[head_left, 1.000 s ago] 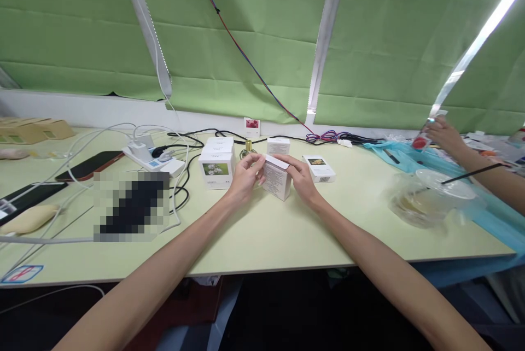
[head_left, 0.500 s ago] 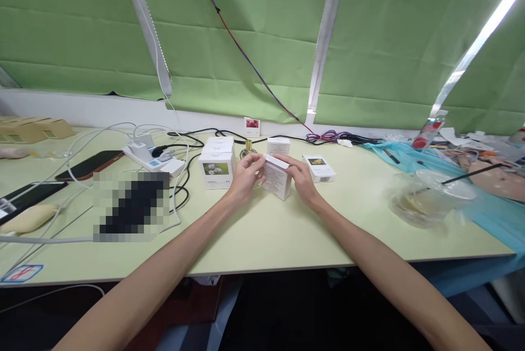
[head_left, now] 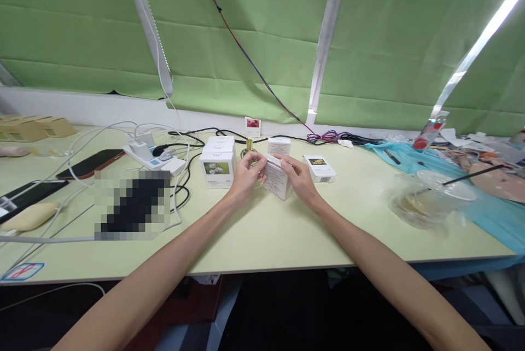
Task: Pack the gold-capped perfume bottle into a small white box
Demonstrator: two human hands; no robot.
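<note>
A small white box point(head_left: 277, 180) with printed text on its side stands tilted between my hands. My left hand point(head_left: 247, 174) grips its upper left edge, thumb at the top. My right hand point(head_left: 301, 177) closes on its upper right side, with fingers at the top flap, which lies nearly flat. White boxes with a flower picture point(head_left: 217, 169) stand left of my left hand. Behind the left fingers is a perfume bottle with a gold cap point(head_left: 249, 145), partly hidden. Another white box point(head_left: 279, 145) stands behind the held one, and a flat-lying white box point(head_left: 319, 168) is to its right.
Leftward lie a power strip point(head_left: 153, 159), tangled cables and a phone point(head_left: 92, 164). A lidded plastic cup with a black straw point(head_left: 422, 198) stands on the right, near blue plastic sheeting point(head_left: 498, 225). A small picture card box point(head_left: 252, 127) is by the wall.
The top flap of the held white box, raised before, is now folded down. Both hands stay at almost the same place on the box.
</note>
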